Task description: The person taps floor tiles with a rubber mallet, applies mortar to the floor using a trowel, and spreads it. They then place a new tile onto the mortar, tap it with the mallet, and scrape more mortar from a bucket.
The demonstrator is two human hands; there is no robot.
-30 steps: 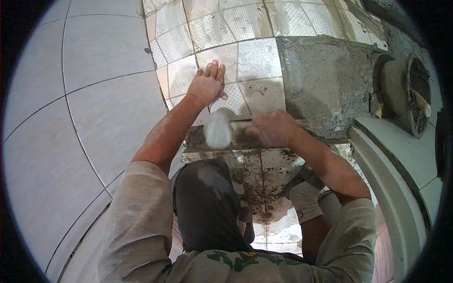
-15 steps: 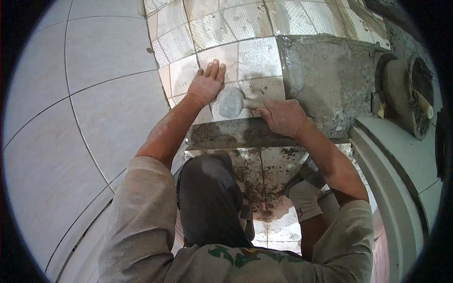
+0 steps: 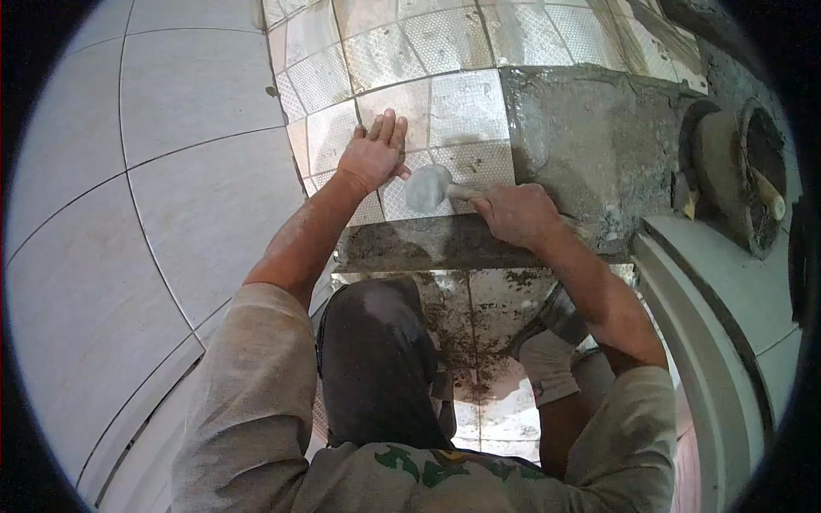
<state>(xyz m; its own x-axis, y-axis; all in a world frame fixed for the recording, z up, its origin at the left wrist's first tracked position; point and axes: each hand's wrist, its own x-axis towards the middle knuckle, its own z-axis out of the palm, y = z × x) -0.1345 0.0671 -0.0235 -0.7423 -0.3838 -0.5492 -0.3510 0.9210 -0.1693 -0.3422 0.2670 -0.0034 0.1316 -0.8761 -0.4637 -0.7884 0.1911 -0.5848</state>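
My left hand (image 3: 375, 158) lies flat with fingers stretched out on a patterned floor tile (image 3: 466, 107) of pale squares. In my right hand (image 3: 522, 212) is the handle of a rubber mallet (image 3: 428, 190), its pale, dusty head close over the near part of the same tile, just right of my left hand. Bare grey mortar (image 3: 590, 145) borders the tile on the right. Along its near edge runs a dark strip of mortar (image 3: 385, 244).
Large pale tiles (image 3: 205, 85) cover the left side. At right stands a mortar-caked bucket (image 3: 727, 171), tipped over, with a wooden handle (image 3: 770, 195) in its mouth. A door frame (image 3: 701, 342) curves along the lower right. Dirt-stained tiles (image 3: 475, 316) lie by my knees.
The mallet head has shifted slightly right, away from my left hand, and is tilted a little differently. My left hand stays in place on the tile.
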